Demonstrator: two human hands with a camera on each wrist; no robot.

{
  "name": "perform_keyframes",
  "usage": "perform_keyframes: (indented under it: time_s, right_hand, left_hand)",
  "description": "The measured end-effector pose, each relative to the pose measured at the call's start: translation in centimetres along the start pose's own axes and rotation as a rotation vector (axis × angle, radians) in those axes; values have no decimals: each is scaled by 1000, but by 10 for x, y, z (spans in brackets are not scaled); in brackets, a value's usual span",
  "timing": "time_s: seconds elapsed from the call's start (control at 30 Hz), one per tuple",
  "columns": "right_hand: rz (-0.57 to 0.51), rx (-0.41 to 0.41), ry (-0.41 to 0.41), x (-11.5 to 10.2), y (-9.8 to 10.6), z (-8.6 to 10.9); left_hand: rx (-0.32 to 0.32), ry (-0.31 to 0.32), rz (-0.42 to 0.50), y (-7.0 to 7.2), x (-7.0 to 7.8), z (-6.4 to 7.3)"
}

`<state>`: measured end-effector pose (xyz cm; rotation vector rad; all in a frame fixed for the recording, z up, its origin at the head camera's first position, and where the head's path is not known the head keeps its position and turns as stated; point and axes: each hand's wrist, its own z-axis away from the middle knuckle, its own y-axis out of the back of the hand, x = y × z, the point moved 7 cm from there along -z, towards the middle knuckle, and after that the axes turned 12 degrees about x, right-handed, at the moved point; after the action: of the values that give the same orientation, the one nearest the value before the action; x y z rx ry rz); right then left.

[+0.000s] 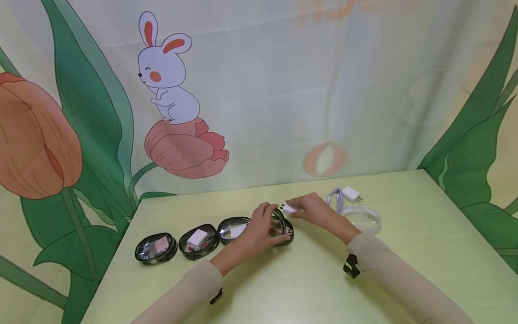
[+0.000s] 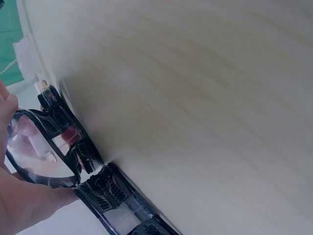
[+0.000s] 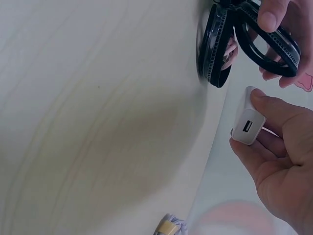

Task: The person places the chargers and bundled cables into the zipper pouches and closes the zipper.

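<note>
In the head view my left hand (image 1: 256, 229) grips the raised lid of a small clear zip case (image 1: 289, 233) with black trim. The left wrist view shows this clear lid (image 2: 36, 152) tilted up from its base, the thumb and fingers at its rim. Something pinkish, like a coiled cable (image 3: 230, 51), lies inside the base. My right hand (image 1: 317, 210) pinches a white USB plug charger (image 3: 249, 125) between thumb and fingers, just right of the lid. Its prongs point left toward the case, and the USB port shows in the right wrist view.
Left of my hands, three black-trimmed clear cases (image 1: 155, 247) stand in a row, with chargers inside. At the back right are a coiled lilac cable (image 1: 335, 199), another white charger (image 1: 352, 194) and a clear case with a whitish rim (image 1: 374, 219). A printed curtain (image 1: 263, 112) hangs behind the table.
</note>
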<state>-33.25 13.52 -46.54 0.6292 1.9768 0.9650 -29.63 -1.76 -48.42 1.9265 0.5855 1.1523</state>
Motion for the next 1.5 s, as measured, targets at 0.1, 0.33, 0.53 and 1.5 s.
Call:
perform_keyframes:
  time_s: [0.1, 0.33, 0.53, 1.5]
  right_hand:
    - [-28, -19, -2, -2, -2, 0]
    - [-39, -27, 49, -13, -4, -1]
    - [-58, -28, 62, -19, -7, -2]
    - [-386, -195, 46, -16, -35, 3]
  left_hand:
    - [-1, 2, 6, 1, 1, 1]
    - [-4, -1, -3, 2, 1, 0]
    - [9, -13, -4, 3, 1, 0]
    - [64, -82, -6, 4, 4, 3]
